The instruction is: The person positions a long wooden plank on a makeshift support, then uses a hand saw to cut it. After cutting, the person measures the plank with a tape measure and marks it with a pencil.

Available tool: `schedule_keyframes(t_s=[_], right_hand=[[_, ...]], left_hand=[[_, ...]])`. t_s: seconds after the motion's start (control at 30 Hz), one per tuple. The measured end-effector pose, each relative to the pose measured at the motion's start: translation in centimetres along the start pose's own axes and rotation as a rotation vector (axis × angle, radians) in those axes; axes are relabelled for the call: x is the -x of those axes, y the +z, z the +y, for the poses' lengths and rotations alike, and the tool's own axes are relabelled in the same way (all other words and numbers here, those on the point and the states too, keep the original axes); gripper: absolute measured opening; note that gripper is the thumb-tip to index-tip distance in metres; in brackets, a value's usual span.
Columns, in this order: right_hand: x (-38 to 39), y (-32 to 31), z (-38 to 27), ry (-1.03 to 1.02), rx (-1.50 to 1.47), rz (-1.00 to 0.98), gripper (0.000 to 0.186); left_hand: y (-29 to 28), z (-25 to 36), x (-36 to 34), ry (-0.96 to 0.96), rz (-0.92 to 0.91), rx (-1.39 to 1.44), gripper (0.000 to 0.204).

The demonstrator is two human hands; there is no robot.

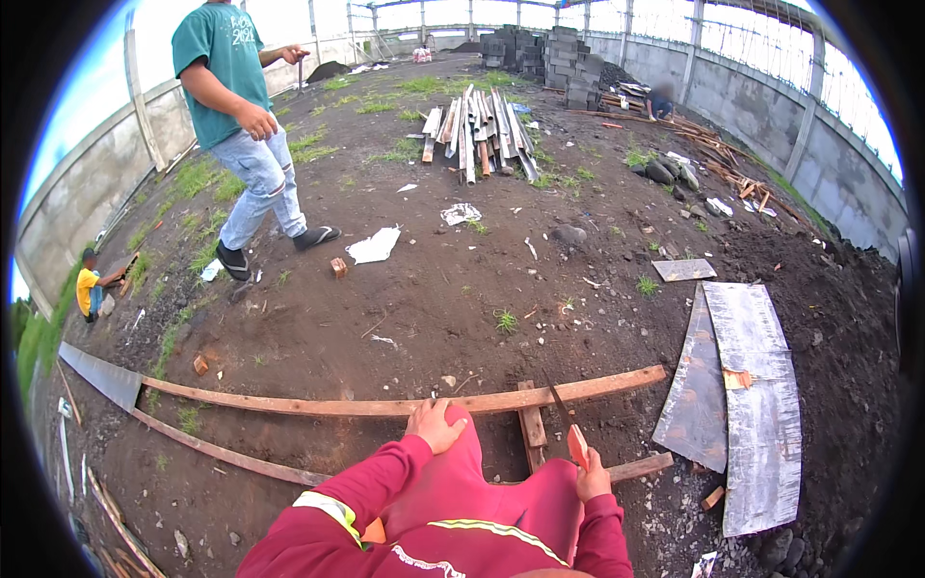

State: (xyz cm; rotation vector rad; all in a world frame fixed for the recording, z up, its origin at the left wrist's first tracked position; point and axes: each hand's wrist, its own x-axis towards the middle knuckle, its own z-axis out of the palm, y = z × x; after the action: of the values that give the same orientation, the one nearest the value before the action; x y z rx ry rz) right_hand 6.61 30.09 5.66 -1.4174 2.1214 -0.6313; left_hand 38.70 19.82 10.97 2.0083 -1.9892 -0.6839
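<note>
In my right hand (594, 476) is a handsaw with an orange-red handle (578, 447), held beside my right knee. Its thin dark blade (559, 403) slants up and away, crossing the right part of a long wooden beam (356, 407); whether the teeth touch the wood I cannot tell. My left hand (436, 427) lies over my left knee, close to that beam, and holds nothing. A second long beam (231, 456) runs nearer to me, passing beneath my legs. Between the two, a short wooden crosspiece (532, 429) sits under the far beam.
Grey sheets (756, 405) lie at right; another panel (101, 376) covers the beams' left end. A person in a green shirt (226, 67) stands ahead left; one in yellow (89, 289) crouches farther left. Beyond are a plank pile (477, 130) and stacked blocks (568, 63).
</note>
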Motion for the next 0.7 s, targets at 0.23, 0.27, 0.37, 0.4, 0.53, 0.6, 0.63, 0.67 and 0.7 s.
schedule_keyframes(t_s=[0.23, 0.27, 0.37, 0.4, 0.53, 0.6, 0.63, 0.67, 0.7], right_hand=[[0.8, 1.3, 0.5, -0.010, -0.022, -0.011, 0.047], [0.8, 1.3, 0.5, -0.011, -0.012, 0.003, 0.047], [0.8, 1.3, 0.6, -0.013, -0.012, 0.007, 0.045], [0.8, 1.3, 0.6, -0.021, -0.029, 0.005, 0.044], [0.9, 1.3, 0.4, -0.016, -0.028, 0.005, 0.044], [0.9, 1.3, 0.3, -0.008, -0.030, -0.001, 0.045], [0.9, 1.3, 0.3, -0.005, -0.032, -0.001, 0.045], [0.9, 1.3, 0.3, 0.009, -0.017, 0.000, 0.045], [0.9, 1.3, 0.3, 0.021, -0.017, -0.008, 0.046]], left_hand=[[-0.1, -0.1, 0.1, -0.014, -0.003, 0.002, 0.059], [-0.1, -0.1, 0.0, -0.021, -0.013, 0.010, 0.059], [-0.3, -0.1, -0.1, -0.029, -0.040, -0.001, 0.059], [-0.3, 0.0, -0.2, -0.032, -0.035, 0.000, 0.059], [-0.5, 0.1, -0.3, -0.042, -0.042, 0.010, 0.061], [-0.5, 0.1, -0.5, -0.049, -0.055, 0.009, 0.061], [-0.5, 0.2, -0.6, -0.049, -0.053, 0.003, 0.061], [-0.4, 0.1, -0.7, -0.049, -0.051, -0.003, 0.061], [-0.3, 0.1, -0.9, -0.053, -0.052, 0.003, 0.061]])
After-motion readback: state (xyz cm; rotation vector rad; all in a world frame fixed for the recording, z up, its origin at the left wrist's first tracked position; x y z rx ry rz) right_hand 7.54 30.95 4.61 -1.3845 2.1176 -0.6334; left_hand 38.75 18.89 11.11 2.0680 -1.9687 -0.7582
